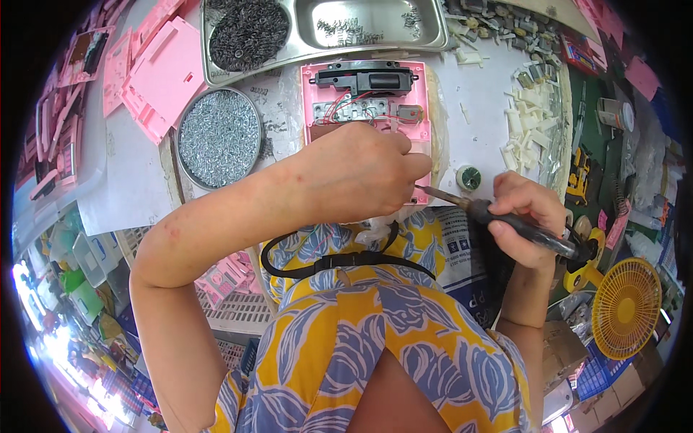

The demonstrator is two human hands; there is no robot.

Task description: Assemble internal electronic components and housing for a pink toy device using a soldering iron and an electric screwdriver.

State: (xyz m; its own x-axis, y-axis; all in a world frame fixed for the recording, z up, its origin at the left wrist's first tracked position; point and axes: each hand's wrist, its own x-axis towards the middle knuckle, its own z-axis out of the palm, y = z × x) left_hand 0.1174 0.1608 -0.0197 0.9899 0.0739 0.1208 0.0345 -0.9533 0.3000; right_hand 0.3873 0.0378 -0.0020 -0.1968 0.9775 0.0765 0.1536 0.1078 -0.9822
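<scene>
My left hand (364, 172) lies over the near part of a pink plastic casing (421, 131), its fingers curled closed; what they pinch is hidden beneath. My right hand (530, 216) grips a soldering iron (525, 231) by its black handle. The iron's metal tip points left, just beside my left fingers at the casing's near right corner. Inside the casing are a long black plastic part (379, 82), a metal plate (346, 111), a small motor (410, 113) and thin red and green wires. My left hand hides the casing's lower half.
A spool of wire (468, 178) stands right of the casing. Left is a round tin of small metal pieces (219, 138); behind, a steel tray (317, 54) holds springs. White plastic parts (527, 130) and pink panels (162, 79) flank the work. A yellow fan (626, 308) stands at right.
</scene>
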